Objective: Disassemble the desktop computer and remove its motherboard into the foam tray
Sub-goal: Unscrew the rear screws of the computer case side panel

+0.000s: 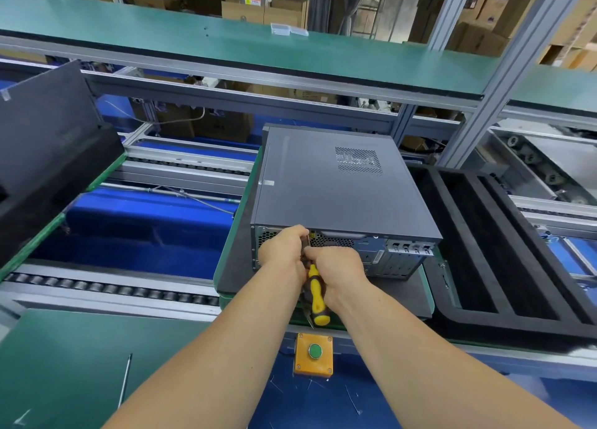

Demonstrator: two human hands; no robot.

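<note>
A grey desktop computer (336,186) lies on its side on a green-edged pallet (231,267), its rear panel facing me. My right hand (336,273) grips a yellow-and-black screwdriver (317,299) whose tip is hidden at the rear panel's upper left. My left hand (282,249) is curled around the screwdriver's shaft at the panel. A black foam tray (504,267) with long slots sits just right of the computer. The case lid is closed, so the motherboard is hidden.
Another black foam piece (48,157) leans at the left on a second pallet. An orange box with a green button (314,352) sits at the near edge. Roller conveyor rails (113,288) run left and right. A thin metal rod (124,380) lies on the green mat.
</note>
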